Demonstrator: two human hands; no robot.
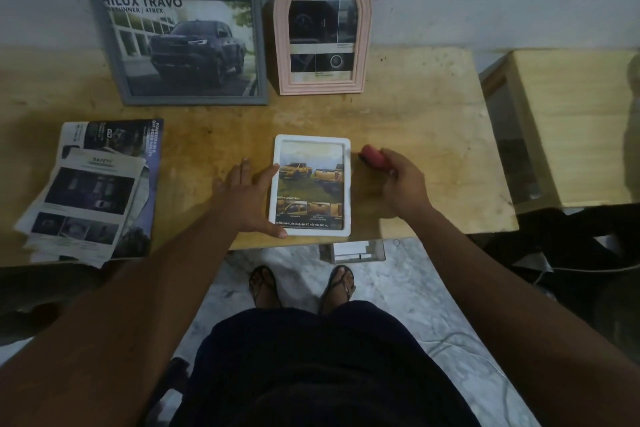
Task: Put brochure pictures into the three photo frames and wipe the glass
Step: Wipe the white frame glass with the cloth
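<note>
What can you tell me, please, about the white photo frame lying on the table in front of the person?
The white photo frame is a small upright rectangle with rounded corners and a plain, plastic-looking border. It lies flat, face up, near the front edge of the wooden table. It holds a brochure page showing yellow pickup trucks, a row of small photos and a line of print. The left hand rests open against its left edge, fingertips on the border. The right hand, beside it, does not touch it.
</note>
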